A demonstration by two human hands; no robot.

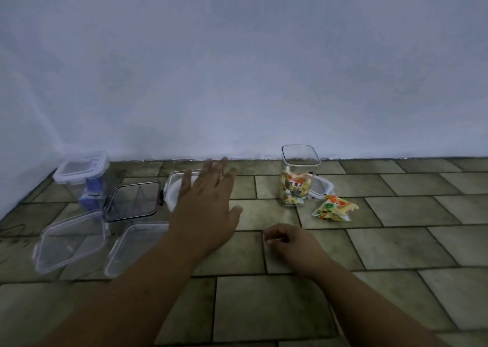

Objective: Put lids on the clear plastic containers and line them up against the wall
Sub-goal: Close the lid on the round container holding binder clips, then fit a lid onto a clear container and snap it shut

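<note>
My left hand (206, 204) stretches forward with fingers spread, hovering over a white-rimmed lid (173, 190) on the floor and holding nothing. My right hand (287, 241) rests on the tiles in a loose fist, empty. A tall clear container (297, 177) stands open near the wall with colourful packets inside; a white-rimmed lid (323, 188) lies behind it. At the left a lidded clear container (84, 175) stands by the wall. A dark-rimmed open container (132, 200) and two clear open containers (70, 241) (132, 246) sit nearer me.
A loose orange and yellow snack packet (334, 209) lies on the tiles to the right of the tall container. The pale wall (237, 82) meets the tiled floor (396, 241) along a line just behind the containers.
</note>
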